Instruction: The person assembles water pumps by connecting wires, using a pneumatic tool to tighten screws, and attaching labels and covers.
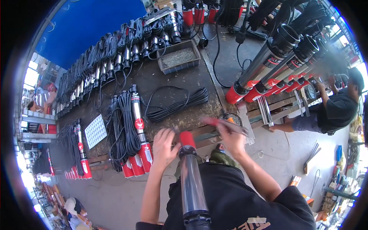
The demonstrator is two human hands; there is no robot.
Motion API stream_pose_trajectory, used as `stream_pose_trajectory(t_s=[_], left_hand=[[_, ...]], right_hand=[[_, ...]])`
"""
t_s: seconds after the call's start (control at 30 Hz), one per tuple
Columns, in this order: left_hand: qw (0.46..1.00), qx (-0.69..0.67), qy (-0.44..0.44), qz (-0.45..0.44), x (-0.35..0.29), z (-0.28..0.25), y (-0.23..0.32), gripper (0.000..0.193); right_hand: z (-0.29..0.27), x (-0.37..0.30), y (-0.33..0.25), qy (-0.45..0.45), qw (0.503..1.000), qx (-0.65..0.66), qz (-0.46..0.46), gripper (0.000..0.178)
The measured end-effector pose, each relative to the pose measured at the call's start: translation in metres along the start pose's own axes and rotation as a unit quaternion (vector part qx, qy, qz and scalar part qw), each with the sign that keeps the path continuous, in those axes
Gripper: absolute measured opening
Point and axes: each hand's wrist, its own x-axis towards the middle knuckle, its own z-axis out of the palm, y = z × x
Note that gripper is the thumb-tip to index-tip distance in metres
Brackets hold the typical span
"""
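Note:
A steel cylindrical pump [192, 184] with a red end cap [187, 138] leans against my body, its red end up at the bench edge. Beside that cap is my left hand [164, 147], fingers bent and thumb close to the cap's side. A small dark shape shows at its fingertips, too blurred to name. To the right, my right hand [232, 140] is closed round a red-and-dark hand tool [211, 121], smeared by motion. Just behind it stands a round dish of small parts [234, 118]. A coiled black cable [178, 105] lies on the bench ahead.
Red-and-steel pumps with bundled cables [132, 153] hang over the bench's left edge. A grey bin of small metal pieces [178, 57] sits farther back, beside a long row of pumps. Large pumps [264, 65] lean at the right. A co-worker [341, 107] is beyond them. A white dimpled tray [99, 131] lies left.

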Motion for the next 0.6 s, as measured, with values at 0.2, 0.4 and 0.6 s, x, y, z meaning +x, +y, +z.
stream_pose_trajectory(t_s=[0.2,0.4,0.6], left_hand=[[0.993,-0.1,-0.046,0.029,0.014,0.013,-0.007,0.055],[0.97,-0.144,-0.192,-0.029,-0.009,-0.018,-0.02,0.041],[0.952,-0.214,-0.22,-0.006,-0.014,-0.024,0.01,0.039]], right_hand=[[0.089,-0.018,-0.001,-0.273,0.883,0.25,0.288,0.048],[0.035,-0.025,0.037,-0.282,0.937,0.024,-0.206,0.042],[0.011,-0.04,0.043,-0.395,0.905,0.125,-0.098,0.037]])
